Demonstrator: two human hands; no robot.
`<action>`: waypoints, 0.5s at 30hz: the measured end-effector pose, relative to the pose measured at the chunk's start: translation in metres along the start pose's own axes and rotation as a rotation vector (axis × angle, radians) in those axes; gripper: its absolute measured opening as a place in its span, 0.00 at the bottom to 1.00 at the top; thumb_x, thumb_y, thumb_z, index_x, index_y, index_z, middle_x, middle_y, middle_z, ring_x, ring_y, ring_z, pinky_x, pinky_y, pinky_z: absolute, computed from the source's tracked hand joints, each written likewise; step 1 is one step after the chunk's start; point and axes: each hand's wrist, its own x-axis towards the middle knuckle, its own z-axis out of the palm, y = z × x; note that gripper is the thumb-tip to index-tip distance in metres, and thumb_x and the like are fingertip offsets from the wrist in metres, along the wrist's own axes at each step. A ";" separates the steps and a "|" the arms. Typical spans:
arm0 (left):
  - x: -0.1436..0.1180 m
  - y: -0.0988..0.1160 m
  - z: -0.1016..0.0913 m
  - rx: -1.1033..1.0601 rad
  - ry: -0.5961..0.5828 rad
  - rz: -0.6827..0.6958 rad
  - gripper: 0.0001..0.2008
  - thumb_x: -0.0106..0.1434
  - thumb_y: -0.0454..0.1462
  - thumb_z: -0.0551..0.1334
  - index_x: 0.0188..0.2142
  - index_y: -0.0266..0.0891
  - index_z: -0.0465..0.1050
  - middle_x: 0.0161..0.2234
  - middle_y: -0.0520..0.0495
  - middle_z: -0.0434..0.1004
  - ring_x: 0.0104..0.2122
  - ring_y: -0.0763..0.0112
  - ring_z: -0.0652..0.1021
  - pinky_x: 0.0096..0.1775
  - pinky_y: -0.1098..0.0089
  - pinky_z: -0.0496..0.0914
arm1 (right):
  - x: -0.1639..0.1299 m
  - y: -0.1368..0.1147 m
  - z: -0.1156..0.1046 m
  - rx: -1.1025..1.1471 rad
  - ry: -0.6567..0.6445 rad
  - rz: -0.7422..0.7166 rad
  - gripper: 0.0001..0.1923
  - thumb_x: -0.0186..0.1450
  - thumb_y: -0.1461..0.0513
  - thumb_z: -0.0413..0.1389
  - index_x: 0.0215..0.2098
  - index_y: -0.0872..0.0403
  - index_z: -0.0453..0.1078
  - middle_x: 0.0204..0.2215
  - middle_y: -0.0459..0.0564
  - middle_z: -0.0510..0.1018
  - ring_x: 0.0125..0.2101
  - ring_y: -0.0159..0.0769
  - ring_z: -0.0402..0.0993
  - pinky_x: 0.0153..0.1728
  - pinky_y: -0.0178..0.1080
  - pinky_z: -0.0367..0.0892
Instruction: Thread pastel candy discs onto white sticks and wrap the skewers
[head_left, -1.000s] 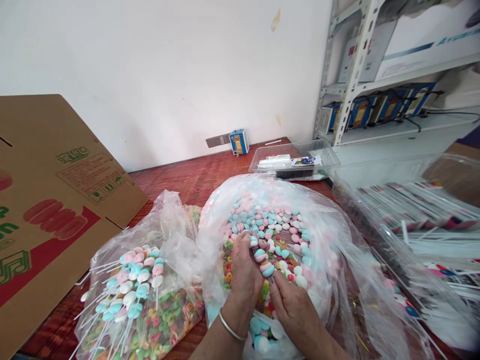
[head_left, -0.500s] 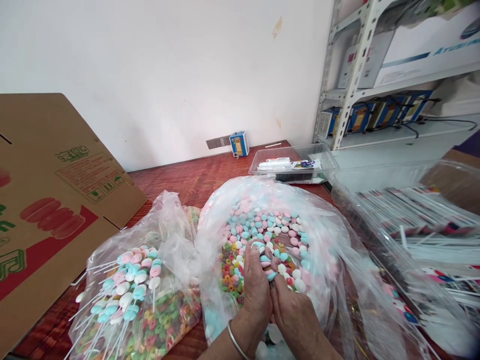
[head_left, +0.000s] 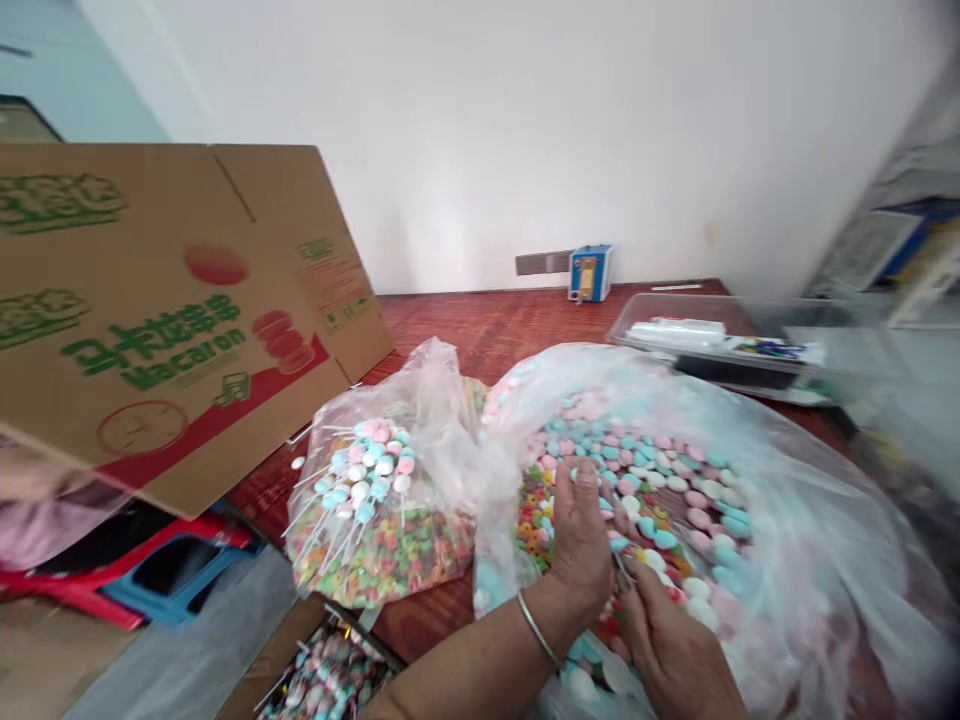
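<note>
My left hand [head_left: 581, 550], with a silver bangle at its wrist, is closed around a few pink and blue marshmallow candies [head_left: 611, 515] above the open plastic bag [head_left: 517, 430]. Just to its right, my right hand [head_left: 671, 625] pinches with its fingertips close under those candies; what lies in the pinch is too small and blurred to name. Loose pink, blue and white marshmallows [head_left: 660, 470] fill the bag around both hands, along with colourful ring-shaped gummies [head_left: 534, 505].
Left of the hands, several candy skewers [head_left: 367, 470] lie on a clear bag of ring gummies [head_left: 412, 545]. A carton [head_left: 277, 260] stands at the left, above a blue stool [head_left: 169, 575]. A box of wrapped candies [head_left: 330, 670] sits below. Behind are a small blue device [head_left: 590, 273] and a clear tray [head_left: 630, 325].
The view has swung left, bringing more of the carton, the stool and the candy box into sight. Both hands stay together over the bag, with the candies still in the left.
</note>
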 end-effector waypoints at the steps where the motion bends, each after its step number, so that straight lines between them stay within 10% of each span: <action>1: 0.000 0.003 0.002 -0.023 -0.013 0.000 0.21 0.61 0.57 0.56 0.40 0.44 0.61 0.26 0.55 0.65 0.17 0.77 0.64 0.22 0.74 0.64 | -0.001 0.002 0.002 -0.015 -0.019 -0.021 0.15 0.72 0.56 0.40 0.45 0.53 0.65 0.27 0.53 0.82 0.22 0.44 0.81 0.17 0.38 0.68; 9: -0.017 0.003 0.004 0.017 -0.077 -0.061 0.24 0.59 0.59 0.56 0.42 0.43 0.59 0.24 0.57 0.59 0.16 0.79 0.58 0.22 0.73 0.63 | -0.007 0.001 0.000 0.026 -0.008 -0.037 0.12 0.72 0.57 0.41 0.33 0.48 0.61 0.13 0.42 0.71 0.10 0.37 0.70 0.11 0.34 0.58; 15: -0.037 0.024 -0.014 0.153 -0.151 0.026 0.17 0.65 0.53 0.54 0.42 0.43 0.61 0.25 0.54 0.62 0.21 0.74 0.65 0.26 0.70 0.64 | -0.002 -0.014 -0.002 0.205 0.008 -0.107 0.15 0.72 0.55 0.43 0.40 0.51 0.68 0.23 0.51 0.80 0.18 0.39 0.76 0.16 0.34 0.65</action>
